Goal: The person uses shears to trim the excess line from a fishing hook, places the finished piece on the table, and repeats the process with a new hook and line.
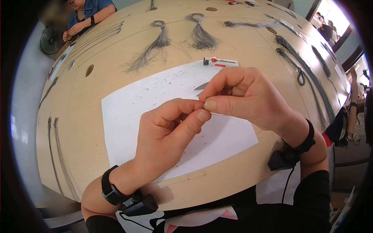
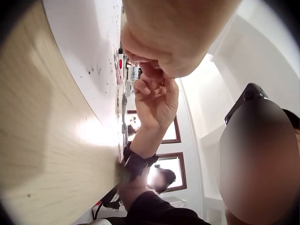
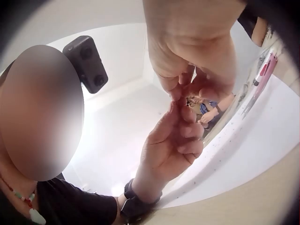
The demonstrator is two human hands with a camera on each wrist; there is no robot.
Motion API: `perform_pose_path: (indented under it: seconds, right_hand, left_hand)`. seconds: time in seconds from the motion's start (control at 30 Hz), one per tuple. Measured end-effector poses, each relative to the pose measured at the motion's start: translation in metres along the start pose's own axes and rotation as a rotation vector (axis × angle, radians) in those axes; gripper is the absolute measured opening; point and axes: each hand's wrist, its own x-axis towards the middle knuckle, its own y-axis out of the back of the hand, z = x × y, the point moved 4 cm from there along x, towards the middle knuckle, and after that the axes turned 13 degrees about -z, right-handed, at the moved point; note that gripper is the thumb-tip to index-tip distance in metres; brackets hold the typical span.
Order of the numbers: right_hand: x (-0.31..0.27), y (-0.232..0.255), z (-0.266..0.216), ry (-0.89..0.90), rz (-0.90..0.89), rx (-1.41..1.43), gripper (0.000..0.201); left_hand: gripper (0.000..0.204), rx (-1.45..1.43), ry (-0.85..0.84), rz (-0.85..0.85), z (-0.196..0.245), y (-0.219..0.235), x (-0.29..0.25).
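Close over the white paper [image 1: 128, 116], my left hand [image 1: 167, 132] and right hand [image 1: 248, 97] meet fingertip to fingertip. Between thumbs and forefingers they pinch a tiny dark piece [image 1: 204, 101] with a fine dark thread; it is too small to tell its kind. In the left wrist view the right hand [image 2: 157, 105] faces the left fingers, which largely cover the piece. The right wrist view has the left hand [image 3: 173, 145] below the right fingers. Grey pointed blades [image 1: 200, 87] jut out behind the right hand.
Several tiny dark bits [image 1: 155, 83] dot the paper. A white and red tube [image 1: 221, 62] lies at its far edge. Bundles of fine grey strands [image 1: 159, 39] and darker ones [image 1: 305, 62] spread over the table [image 1: 89, 116]. Another person [image 1: 91, 15] sits at the far left.
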Motion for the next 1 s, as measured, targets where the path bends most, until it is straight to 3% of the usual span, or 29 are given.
perform_pose_path:
  seconds: [0.1, 0.23, 0.4, 0.5, 0.57, 0.67, 0.93, 1.0]
  right_hand:
    - [0.0, 0.002, -0.001, -0.011, -0.012, -0.009, 0.014]
    - [-0.001, 0.004, 0.001, 0.001, -0.02, -0.107, 0.016]
    - [-0.001, 0.001, 0.004, 0.016, -0.032, -0.06, 0.016]
    - [-0.002, 0.002, 0.005, 0.012, 0.002, -0.177, 0.014]
    - [-0.004, 0.002, -0.002, 0.04, 0.04, -0.471, 0.012]
    - [-0.005, -0.002, -0.008, 0.117, 0.025, -0.637, 0.01]
    - [-0.006, -0.005, -0.011, 0.201, 0.084, -0.804, 0.009]
    - [-0.006, -0.004, -0.01, 0.2, 0.084, -0.781, 0.01]
  left_hand:
    - [0.015, -0.112, 0.142, 0.0, 0.003, 0.0, 0.0]
    - [0.014, -0.144, 0.203, -0.003, -0.001, 0.0, 0.002]
    - [0.012, -0.153, 0.166, -0.006, -0.004, -0.001, 0.002]
    - [0.011, -0.104, 0.157, 0.008, -0.003, 0.0, 0.001]
    - [0.011, -0.092, 0.152, 0.008, -0.003, 0.0, 0.001]
    - [0.011, -0.064, 0.131, -0.006, -0.003, 0.0, 0.001]
    - [0.009, -0.034, 0.079, 0.002, -0.004, -0.001, 0.001]
    - [0.007, 0.164, -0.035, 0.075, 0.001, 0.001, 0.003]
